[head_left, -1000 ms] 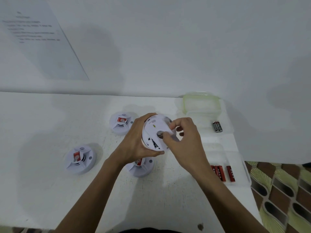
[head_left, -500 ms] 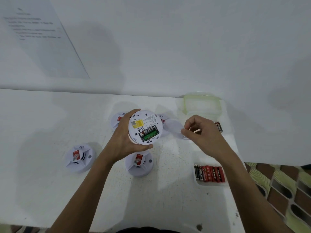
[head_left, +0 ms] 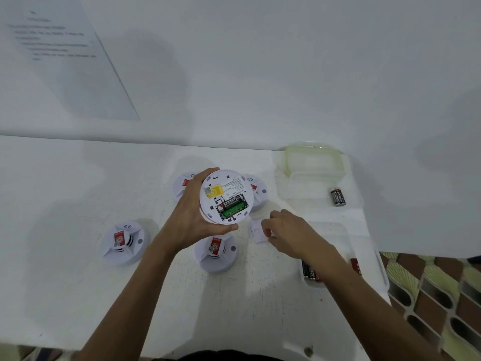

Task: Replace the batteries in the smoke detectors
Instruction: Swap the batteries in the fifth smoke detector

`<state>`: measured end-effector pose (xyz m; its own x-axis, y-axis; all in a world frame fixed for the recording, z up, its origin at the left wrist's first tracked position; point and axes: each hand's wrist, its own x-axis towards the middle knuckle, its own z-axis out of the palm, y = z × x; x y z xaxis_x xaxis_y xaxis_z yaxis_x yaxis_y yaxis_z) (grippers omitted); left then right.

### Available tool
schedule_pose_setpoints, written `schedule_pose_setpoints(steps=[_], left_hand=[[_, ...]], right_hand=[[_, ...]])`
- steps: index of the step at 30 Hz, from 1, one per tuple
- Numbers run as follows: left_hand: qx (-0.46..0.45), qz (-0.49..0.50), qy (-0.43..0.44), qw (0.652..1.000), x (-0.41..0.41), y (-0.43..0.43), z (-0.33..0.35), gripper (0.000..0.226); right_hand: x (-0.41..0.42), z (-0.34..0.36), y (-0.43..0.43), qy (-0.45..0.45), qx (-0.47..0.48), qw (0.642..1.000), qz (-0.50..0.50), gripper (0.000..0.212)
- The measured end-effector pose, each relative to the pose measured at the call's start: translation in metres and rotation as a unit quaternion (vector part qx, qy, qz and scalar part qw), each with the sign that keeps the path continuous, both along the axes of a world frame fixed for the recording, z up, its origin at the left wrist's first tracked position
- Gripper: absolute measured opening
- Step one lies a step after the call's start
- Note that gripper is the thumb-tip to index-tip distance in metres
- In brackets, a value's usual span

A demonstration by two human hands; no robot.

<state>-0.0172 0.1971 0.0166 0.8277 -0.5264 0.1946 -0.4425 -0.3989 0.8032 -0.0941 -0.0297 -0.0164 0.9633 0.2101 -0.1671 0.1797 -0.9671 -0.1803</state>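
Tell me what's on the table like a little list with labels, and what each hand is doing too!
Left hand: holds one smoke detector, back side towards the camera
Battery slot: open, one battery inside
Right hand: pinches a small white cover down at the table
Other detectors: four on the table, face up, two partly hidden
Loose batteries: two, side by side, near the clear box
Battery tray: more batteries, partly hidden by the right arm
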Motion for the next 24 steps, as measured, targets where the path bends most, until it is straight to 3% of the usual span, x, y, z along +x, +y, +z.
schedule_pose_setpoints(steps=[3, 5, 9, 12, 24], left_hand=[[0.0, 0.001, 0.004, 1.0, 0.0, 0.0, -0.002, 0.1], [0.002, 0.004, 0.005, 1.0, 0.001, 0.0, -0.002, 0.101], [-0.003, 0.009, 0.006, 1.0, -0.001, -0.001, 0.0, 0.103], [-0.004, 0.011, -0.01, 1.0, -0.004, -0.005, 0.003, 0.1], [-0.031, 0.0, -0.065, 0.997, -0.014, -0.015, 0.019, 0.092]], right_hand=[[-0.004, 0.006, 0.004, -0.034, 0.027, 0.998, -0.041, 0.017], [-0.01, 0.016, 0.008, -0.085, 0.125, 0.983, -0.104, 0.013], [-0.02, 0.048, 0.026, -0.137, 0.379, 0.887, -0.224, 0.005], [-0.027, 0.067, 0.042, -0.125, 0.478, 0.831, -0.254, 0.009], [-0.022, 0.059, 0.074, -0.177, 0.474, 0.808, -0.302, 0.015]])
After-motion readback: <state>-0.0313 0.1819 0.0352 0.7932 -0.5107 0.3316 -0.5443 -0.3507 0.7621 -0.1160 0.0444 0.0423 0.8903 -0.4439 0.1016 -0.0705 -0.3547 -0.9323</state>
